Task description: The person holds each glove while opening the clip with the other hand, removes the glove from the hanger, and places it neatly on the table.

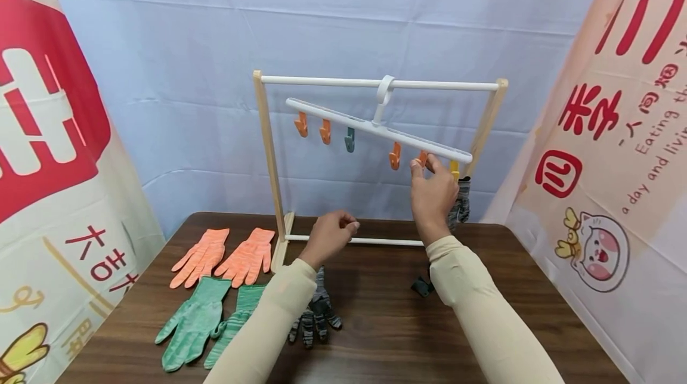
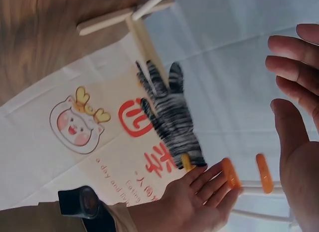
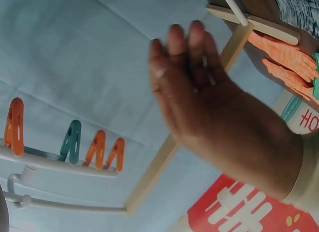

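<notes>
A white hanger [image 1: 343, 117] with clothespins hangs tilted from the top bar of a rack, its right end lower. Near that low end, my right hand [image 1: 436, 196] pinches an orange clothespin [image 1: 422, 158] between thumb and fingers. Beside it, a yellow clothespin [image 2: 187, 162] grips the cuff of a grey-black knit glove [image 2: 172, 119], which dangles fingers down. My left hand [image 1: 330, 235] hovers in front of the rack's lower bar, fingers loosely bent and holding nothing. Another orange clothespin [image 1: 395, 156] is just left of the pinched one.
Orange gloves [image 1: 247, 259] and green gloves [image 1: 195, 321] lie on the table's left side. A second grey-black glove [image 1: 319, 312] lies partly behind my left sleeve. The wooden rack post [image 1: 270, 157] stands left; a small dark object [image 1: 422, 286] sits by my right forearm.
</notes>
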{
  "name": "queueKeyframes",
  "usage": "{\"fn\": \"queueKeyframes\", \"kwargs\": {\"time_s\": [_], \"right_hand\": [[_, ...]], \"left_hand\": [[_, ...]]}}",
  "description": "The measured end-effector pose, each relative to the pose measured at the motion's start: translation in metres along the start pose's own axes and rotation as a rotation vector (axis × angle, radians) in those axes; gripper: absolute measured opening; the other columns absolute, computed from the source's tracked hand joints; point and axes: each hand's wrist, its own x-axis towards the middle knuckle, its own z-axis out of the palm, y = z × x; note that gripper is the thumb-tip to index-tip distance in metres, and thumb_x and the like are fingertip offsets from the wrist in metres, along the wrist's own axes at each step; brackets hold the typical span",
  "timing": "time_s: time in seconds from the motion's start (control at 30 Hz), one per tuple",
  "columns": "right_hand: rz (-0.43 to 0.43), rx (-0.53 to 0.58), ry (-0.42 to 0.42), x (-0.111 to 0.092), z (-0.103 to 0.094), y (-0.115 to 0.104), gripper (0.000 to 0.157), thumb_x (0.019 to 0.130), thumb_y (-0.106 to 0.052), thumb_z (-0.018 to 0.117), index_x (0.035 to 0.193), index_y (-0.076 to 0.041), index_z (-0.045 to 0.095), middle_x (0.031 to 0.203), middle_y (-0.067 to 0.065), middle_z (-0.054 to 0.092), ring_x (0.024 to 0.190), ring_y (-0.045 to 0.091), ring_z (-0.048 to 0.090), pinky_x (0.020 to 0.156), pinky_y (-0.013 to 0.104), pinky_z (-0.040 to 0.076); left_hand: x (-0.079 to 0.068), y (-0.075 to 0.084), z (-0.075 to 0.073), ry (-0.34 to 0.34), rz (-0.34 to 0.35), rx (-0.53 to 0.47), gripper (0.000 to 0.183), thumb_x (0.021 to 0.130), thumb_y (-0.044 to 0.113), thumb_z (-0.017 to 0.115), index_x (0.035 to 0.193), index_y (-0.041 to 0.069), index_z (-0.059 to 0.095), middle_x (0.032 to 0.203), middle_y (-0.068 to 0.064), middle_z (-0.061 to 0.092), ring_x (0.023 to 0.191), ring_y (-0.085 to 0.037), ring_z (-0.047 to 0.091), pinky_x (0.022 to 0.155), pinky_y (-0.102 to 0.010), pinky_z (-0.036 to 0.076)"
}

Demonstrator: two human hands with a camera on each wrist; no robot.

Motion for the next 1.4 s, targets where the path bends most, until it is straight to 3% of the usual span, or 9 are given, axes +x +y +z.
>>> {"fn": "queueKeyframes", "kwargs": {"time_s": [0.17,0.3,0.47,1.0,1.4], "right_hand": [[-0.071,-0.022,0.049,0.000,0.000,0.000,0.019,0.084,-0.026,0.067,0.097,-0.013,0.069,0.107,0.002,0.066,0.105,0.022,0.058,0.089,0.039,0.038],[-0.098,-0.024,0.073,-0.001,0.000,0.002,0.022,0.084,-0.022,0.067,0.102,-0.011,0.069,0.107,0.005,0.066,0.103,0.024,0.058,0.089,0.039,0.039],[-0.114,-0.014,0.084,-0.005,0.000,0.004,0.027,0.086,-0.020,0.065,0.111,-0.009,0.066,0.109,0.008,0.065,0.105,0.026,0.056,0.092,0.040,0.037],[-0.100,-0.002,0.105,-0.008,0.000,0.002,0.027,0.087,-0.015,0.063,0.113,-0.009,0.064,0.111,0.008,0.064,0.105,0.027,0.056,0.091,0.040,0.038],[-0.219,-0.092,0.174,-0.005,-0.004,-0.006,0.025,0.087,-0.017,0.062,0.110,-0.006,0.064,0.107,0.009,0.065,0.102,0.027,0.057,0.089,0.040,0.039]], "left_hand": [[0.006,0.014,0.008,-0.020,0.047,-0.026,0.013,0.091,0.029,0.058,0.096,0.019,0.064,0.083,0.005,0.065,0.066,-0.008,0.057,0.055,-0.028,0.046],[0.006,0.020,0.012,-0.037,0.056,-0.032,0.011,0.090,0.029,0.058,0.094,0.019,0.063,0.082,0.005,0.064,0.066,-0.008,0.057,0.056,-0.028,0.046],[0.005,0.019,0.014,-0.055,0.054,-0.033,0.012,0.090,0.030,0.058,0.095,0.019,0.063,0.080,0.006,0.063,0.067,-0.008,0.056,0.058,-0.028,0.046],[0.002,0.018,0.016,-0.084,0.053,-0.021,0.012,0.091,0.029,0.058,0.095,0.019,0.063,0.079,0.007,0.062,0.065,-0.007,0.057,0.059,-0.027,0.045],[0.005,0.022,0.019,-0.094,0.084,-0.050,0.010,0.091,0.027,0.059,0.093,0.018,0.063,0.079,0.005,0.063,0.066,-0.008,0.058,0.058,-0.026,0.047]]}}
